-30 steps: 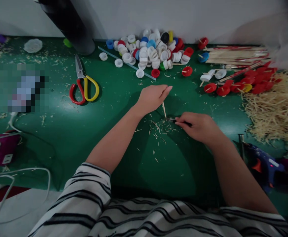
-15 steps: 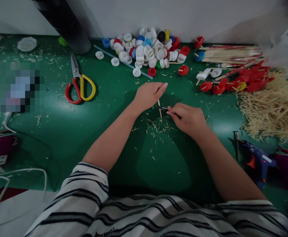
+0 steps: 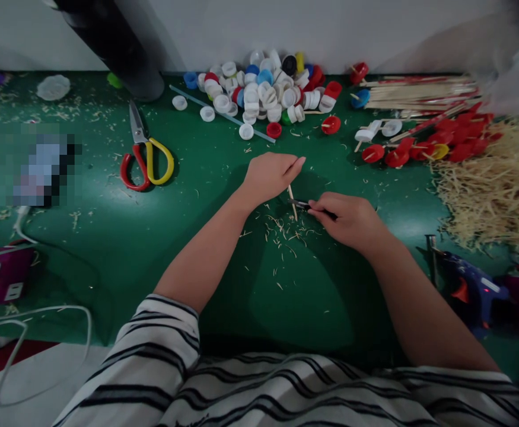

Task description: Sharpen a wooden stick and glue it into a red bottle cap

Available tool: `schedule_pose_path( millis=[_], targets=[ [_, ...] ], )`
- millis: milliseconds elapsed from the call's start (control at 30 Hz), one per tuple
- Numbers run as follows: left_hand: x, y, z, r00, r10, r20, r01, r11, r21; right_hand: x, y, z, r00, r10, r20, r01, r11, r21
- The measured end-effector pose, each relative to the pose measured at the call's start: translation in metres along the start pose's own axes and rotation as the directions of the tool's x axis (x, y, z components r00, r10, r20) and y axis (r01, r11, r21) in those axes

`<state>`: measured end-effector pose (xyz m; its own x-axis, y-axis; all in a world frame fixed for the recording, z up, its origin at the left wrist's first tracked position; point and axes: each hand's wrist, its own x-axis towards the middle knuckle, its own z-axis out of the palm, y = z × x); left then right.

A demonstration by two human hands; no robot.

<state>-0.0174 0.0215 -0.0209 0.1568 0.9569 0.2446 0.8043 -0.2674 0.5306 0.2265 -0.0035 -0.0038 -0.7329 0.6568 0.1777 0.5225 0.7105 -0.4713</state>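
My left hand is closed round a thin wooden stick, whose lower end points down and toward me. In my right hand is a small dark-handled knife, its blade lying against the stick. Fine wood shavings are scattered on the green tabletop just below. Beyond my hands sits a heap of bottle caps, mostly white, with some red and blue ones.
Red-and-yellow-handled scissors lie at the left. To the right are wooden skewers, red caps with sticks through them, straw-like shreds and a blue glue gun. A dark cylinder stands at the back.
My right hand and the knife have shifted slightly right and toward me, and more of the blade shows. The stick's free end has moved a little the same way. The whole view has shifted slightly.
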Motion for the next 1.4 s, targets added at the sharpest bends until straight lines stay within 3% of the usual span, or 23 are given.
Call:
schedule_pose_path(
  millis=[300, 500, 633, 733, 833, 900, 1033, 1400],
  targets=[
    [-0.001, 0.002, -0.001, 1.000, -0.013, 0.014, 0.013, 1.000, -0.008, -0.002, 0.003, -0.002, 1.000, 0.000, -0.003, 0.000, 0.998, 0.067],
    [0.008, -0.009, -0.003, 0.989, -0.081, -0.127, 0.063, 0.988, -0.143, -0.008, 0.001, -0.008, 0.994, -0.021, 0.107, 0.023, 1.000, -0.011],
    [0.007, -0.007, -0.004, 0.996, -0.063, -0.064, 0.054, 0.989, -0.139, -0.009, 0.005, -0.007, 0.991, -0.021, 0.130, 0.010, 0.997, 0.081],
    [0.005, -0.002, -0.006, 0.998, -0.066, -0.011, 0.064, 0.989, -0.129, -0.007, 0.006, -0.002, 0.998, -0.039, 0.048, 0.032, 0.991, 0.130],
    [0.003, 0.001, -0.009, 0.998, -0.059, 0.032, 0.063, 0.988, -0.138, -0.002, 0.003, 0.004, 0.993, -0.061, -0.102, 0.063, 0.998, 0.016],
    [0.003, 0.001, -0.009, 0.998, -0.057, 0.039, 0.062, 0.988, -0.144, 0.003, 0.000, 0.005, 0.987, -0.083, -0.138, 0.068, 0.991, -0.111],
    [0.003, 0.001, -0.007, 0.998, -0.066, 0.024, 0.069, 0.986, -0.150, 0.006, -0.004, 0.002, 0.989, -0.115, -0.092, 0.093, 0.972, -0.216],
    [0.003, 0.001, -0.006, 0.994, -0.096, 0.045, 0.102, 0.979, -0.174, -0.001, 0.007, -0.002, 0.997, -0.071, -0.005, 0.071, 0.997, -0.043]
  ],
)
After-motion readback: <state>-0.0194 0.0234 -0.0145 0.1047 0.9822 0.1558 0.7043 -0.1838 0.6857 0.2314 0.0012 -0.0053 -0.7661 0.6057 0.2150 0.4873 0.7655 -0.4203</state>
